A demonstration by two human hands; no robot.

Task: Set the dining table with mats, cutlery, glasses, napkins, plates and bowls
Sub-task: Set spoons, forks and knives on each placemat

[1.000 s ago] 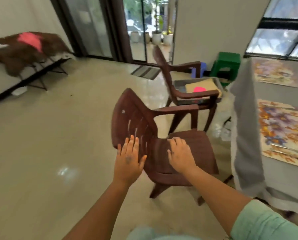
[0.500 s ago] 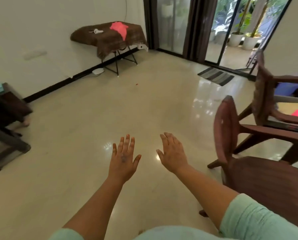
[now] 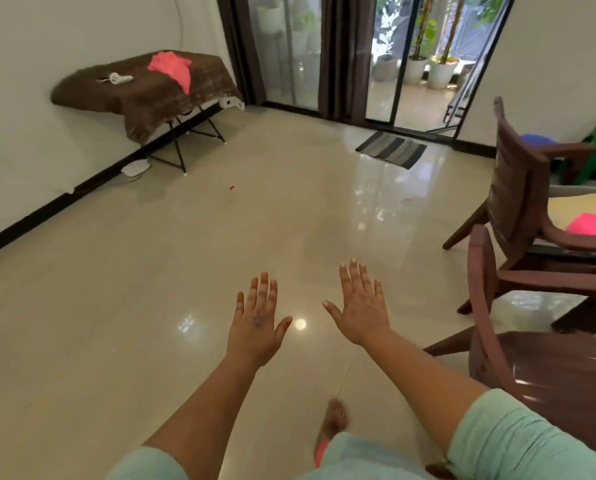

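Single head-worn wide-angle view, looks forward and down from above the outstretched left hand [image 3: 256, 327] and right hand [image 3: 362, 310], both near the lens. Floor [image 3: 185, 254] beyond them, brown chairs [image 3: 518, 216] right of the right hand.

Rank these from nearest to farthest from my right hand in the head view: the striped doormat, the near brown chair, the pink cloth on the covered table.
1. Near brown chair, just right of the right hand.
2. Striped doormat, ahead by the glass door.
3. Pink cloth, far left on the covered table.
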